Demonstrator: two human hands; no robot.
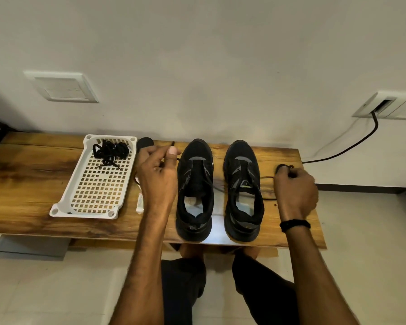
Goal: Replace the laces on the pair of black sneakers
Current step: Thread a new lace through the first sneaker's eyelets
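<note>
Two black sneakers, left sneaker and right sneaker, stand side by side on the wooden surface, toes toward the wall. Left hand, just left of the sneakers, pinches a lace end. Right hand, just right of them, is curled round a black lace. Further left of the sneakers: white tray holding bundled laces; a small tube is partly hidden by the left forearm.
</note>
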